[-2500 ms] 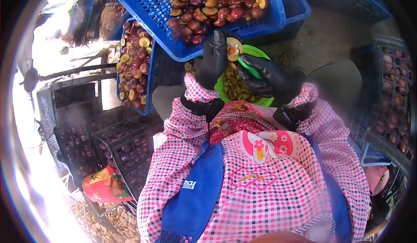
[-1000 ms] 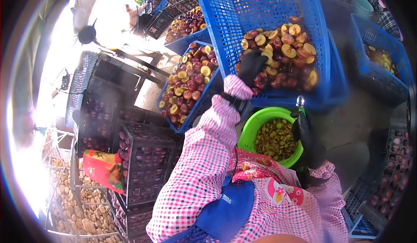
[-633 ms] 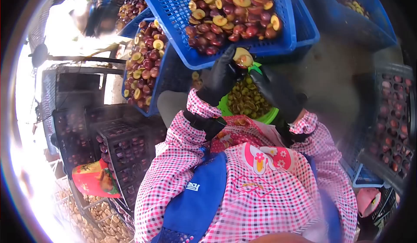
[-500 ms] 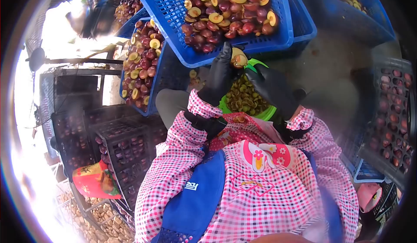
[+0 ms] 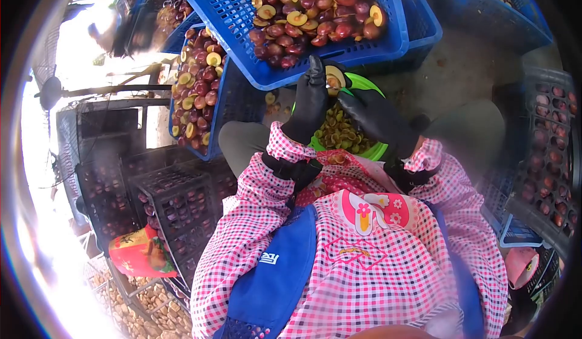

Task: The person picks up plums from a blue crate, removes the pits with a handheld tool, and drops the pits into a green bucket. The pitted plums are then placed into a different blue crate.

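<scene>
My left hand (image 5: 310, 93), in a black glove, is closed on a halved plum (image 5: 334, 77), its pale cut face turned up. My right hand (image 5: 368, 110), also black-gloved, grips a small tool with a green handle (image 5: 346, 91), its tip at the cut face of the plum. Most of the tool is hidden by the fingers. Beneath both hands is a green basin (image 5: 379, 152) full of small yellow-brown pieces (image 5: 342, 132) that look like plum stones. Just beyond the hands stands a blue crate (image 5: 267, 79) of halved plums (image 5: 315, 21).
Another blue crate (image 5: 213, 148) of cut plums stands at the left. Black crates of whole plums flank me, one at the left (image 5: 176, 196) and one at the right (image 5: 548, 157). A red bag (image 5: 142, 253) hangs by the left crate. More blue crates (image 5: 509, 21) sit at the back right.
The plum half has been turned and tilted between my hands, and the green tool now meets its cut face. The view has shifted slightly; more of the basin's green rim shows.
</scene>
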